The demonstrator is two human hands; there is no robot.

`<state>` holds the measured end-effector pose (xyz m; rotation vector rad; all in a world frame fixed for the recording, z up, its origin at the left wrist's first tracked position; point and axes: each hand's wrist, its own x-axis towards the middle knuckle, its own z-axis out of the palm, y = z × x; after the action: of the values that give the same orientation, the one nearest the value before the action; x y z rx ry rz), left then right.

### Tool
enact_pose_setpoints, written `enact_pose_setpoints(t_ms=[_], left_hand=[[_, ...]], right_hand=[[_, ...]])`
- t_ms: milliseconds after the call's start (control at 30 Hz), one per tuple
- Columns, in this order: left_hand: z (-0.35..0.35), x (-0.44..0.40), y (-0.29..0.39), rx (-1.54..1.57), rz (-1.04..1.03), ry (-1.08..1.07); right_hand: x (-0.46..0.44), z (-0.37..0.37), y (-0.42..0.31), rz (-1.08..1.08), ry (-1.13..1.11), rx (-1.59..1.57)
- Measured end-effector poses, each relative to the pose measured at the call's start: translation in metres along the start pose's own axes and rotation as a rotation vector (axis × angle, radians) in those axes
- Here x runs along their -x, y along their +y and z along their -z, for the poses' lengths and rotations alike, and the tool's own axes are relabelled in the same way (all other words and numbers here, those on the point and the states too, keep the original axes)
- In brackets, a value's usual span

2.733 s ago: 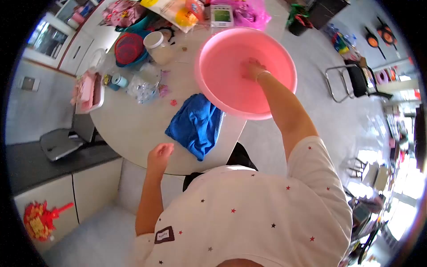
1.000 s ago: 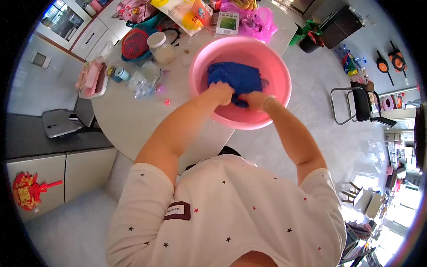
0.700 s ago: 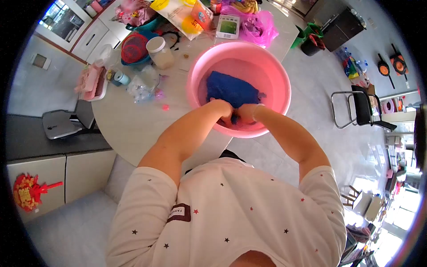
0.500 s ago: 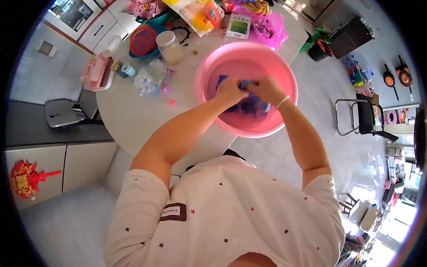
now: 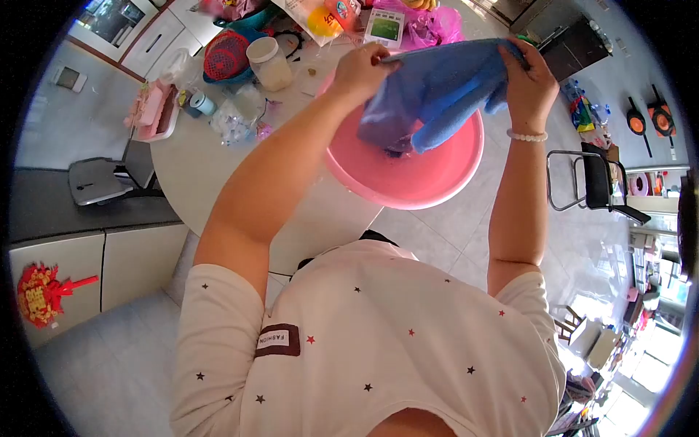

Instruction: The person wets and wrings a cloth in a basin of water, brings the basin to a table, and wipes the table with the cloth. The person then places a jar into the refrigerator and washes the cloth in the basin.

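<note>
A wet-looking blue cloth (image 5: 437, 84) hangs spread between my hands above a pink basin (image 5: 437, 193). My left hand (image 5: 364, 71) pinches its left upper corner. At the other end, my right hand (image 5: 530, 86), with a pale beaded bracelet at the wrist, grips the upper right edge. The lower part of the cloth droops in folds over the basin and hides much of its inside. Something dark shows low in the basin under the cloth, too covered to make out.
The basin stands at the right edge of a round pale table (image 5: 218, 175). To its left are a clear jar (image 5: 269, 64), a red strainer (image 5: 226, 54) and a pink tray (image 5: 149, 120). A pink plastic bag (image 5: 433, 28) lies behind. A black chair (image 5: 598, 182) stands at right.
My hands were low inside the basin with the bunched cloth. Now they are raised and farther apart, and the cloth is lifted out and spread between them.
</note>
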<state>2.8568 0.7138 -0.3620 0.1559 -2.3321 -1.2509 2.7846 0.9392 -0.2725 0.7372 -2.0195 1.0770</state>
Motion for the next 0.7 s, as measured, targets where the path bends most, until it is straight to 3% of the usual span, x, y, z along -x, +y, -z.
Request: enact_pose_setpoints(t_ms=[100,200,233,300,333,400,500,567,600,667,700], left_hand=[[0.007,-0.005,-0.006,0.163,-0.100,0.079],[0.005,0.002,-0.022,0.114,-0.044,-0.023],[0.009,0.011,-0.013,0.005,0.074,-0.146],[-0.008,0.023,-0.045,-0.179,0.081,-0.450],[-0.017,0.032,-0.055,-0.296,0.098,-0.540],[-0.035,0.052,-0.063,-0.509,0.149,-0.713],[-0.053,0.075,-0.080,-0.551,0.259,-1.006],[-0.068,0.091,-0.086,-0.782,0.241,-1.238],[-0.073,0.095,-0.088,-0.901,0.229,-1.351],[-0.071,0.091,-0.076,-0.828,0.208,-1.456],[-0.068,0.088,-0.070,-0.792,0.197,-1.507]], right_hand=[[0.014,0.003,0.014,-0.120,-0.159,0.198],[0.038,-0.001,0.028,-0.223,-0.568,0.349],[0.048,-0.005,0.036,-0.226,-0.722,0.382],[0.073,-0.021,0.052,-0.118,-1.047,0.446],[0.096,-0.039,0.070,0.087,-1.100,0.510],[0.136,-0.069,0.085,0.223,-1.163,0.508],[0.176,-0.090,0.058,0.143,-1.287,0.129],[0.188,-0.095,0.042,0.203,-1.571,0.190],[0.196,-0.103,0.042,0.133,-1.661,0.208],[0.206,-0.113,0.038,-0.011,-1.836,0.242],[0.208,-0.116,0.039,0.041,-1.856,0.292]])
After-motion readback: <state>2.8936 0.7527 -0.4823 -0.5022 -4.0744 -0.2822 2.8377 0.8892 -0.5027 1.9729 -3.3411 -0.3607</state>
